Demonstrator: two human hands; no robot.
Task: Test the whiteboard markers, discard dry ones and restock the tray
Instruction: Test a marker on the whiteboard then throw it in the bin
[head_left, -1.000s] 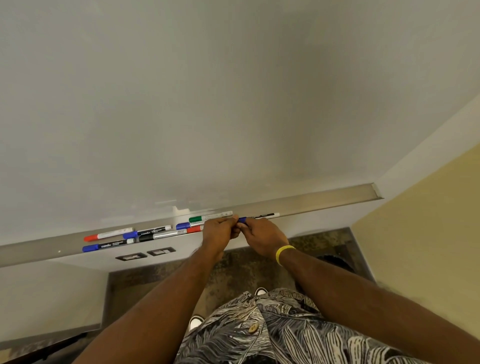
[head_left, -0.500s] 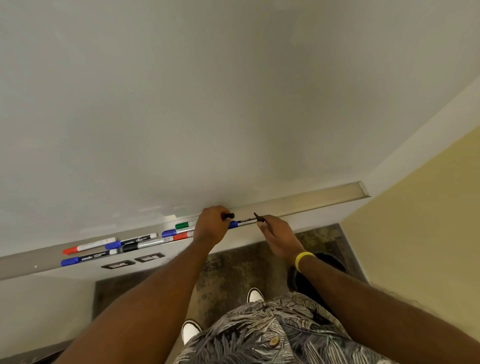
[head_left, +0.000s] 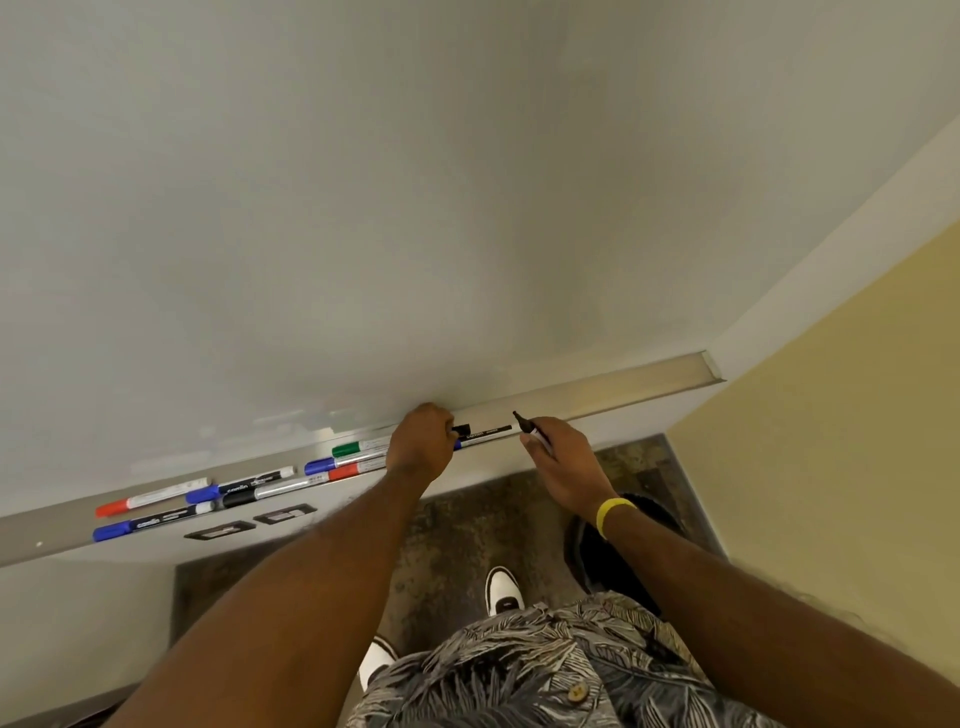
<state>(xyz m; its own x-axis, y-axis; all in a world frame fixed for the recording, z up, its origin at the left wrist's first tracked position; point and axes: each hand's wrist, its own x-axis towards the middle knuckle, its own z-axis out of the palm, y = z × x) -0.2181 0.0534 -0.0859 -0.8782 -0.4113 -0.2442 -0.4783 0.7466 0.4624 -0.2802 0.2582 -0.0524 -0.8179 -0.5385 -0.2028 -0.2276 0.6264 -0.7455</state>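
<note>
My right hand holds an uncapped black marker, its tip pointing up toward the whiteboard. My left hand pinches the black cap just above the metal tray. Under and between my hands a blue-capped marker lies in the tray. Left of my left hand lie several more markers: a green one, a blue one, a red-capped silver one, a blue one, a red one and a blue one.
A yellowish wall stands close on the right. A dark round bin sits on the floor below my right wrist. Two wall sockets are under the tray. My white shoes stand on a dark mottled floor.
My hands pulled apart: the black cap came off the marker and stays in my left hand, while my right hand drew the marker rightward with its tip bare.
</note>
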